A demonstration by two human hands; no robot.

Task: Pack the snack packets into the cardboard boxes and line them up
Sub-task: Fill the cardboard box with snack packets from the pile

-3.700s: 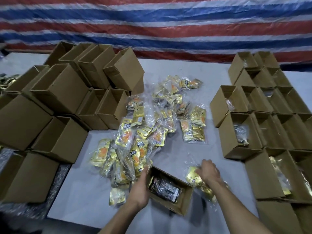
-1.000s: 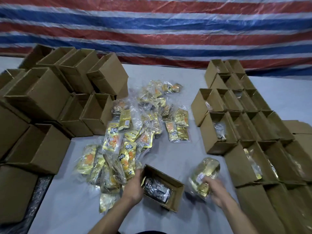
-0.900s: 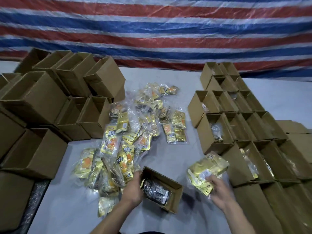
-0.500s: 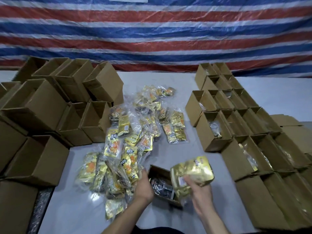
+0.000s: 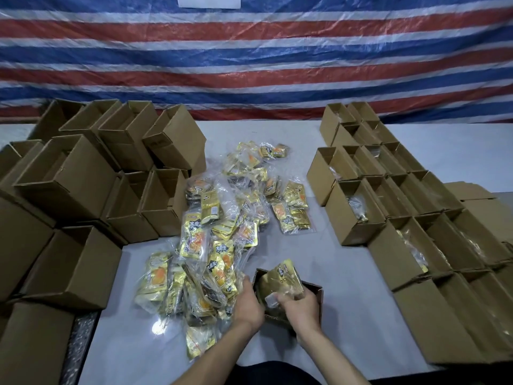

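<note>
Gold packet (image 5: 280, 280), pinched in my right hand (image 5: 301, 305), half inside box (image 5: 318, 297); left hand (image 5: 248, 304) grips its nine-o'clock wall, steadying.

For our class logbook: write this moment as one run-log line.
step: packing | right hand: holds gold packet in box | left hand: holds box

Gold packet halfway into the box, both hands on it!
The right hand (image 5: 301, 304) pinches a gold snack packet (image 5: 281, 277) tilted into the small cardboard box (image 5: 317, 290), its top corner poking above the rim. The left hand (image 5: 248, 304) grips the box's left wall. Loose packets (image 5: 222, 226) sprawl just beside on the grey table (image 5: 341, 268), open boxes (image 5: 388, 207) in rows to the right, empty boxes (image 5: 83, 184) stacked left, striped tarp (image 5: 249, 65) behind.
</note>
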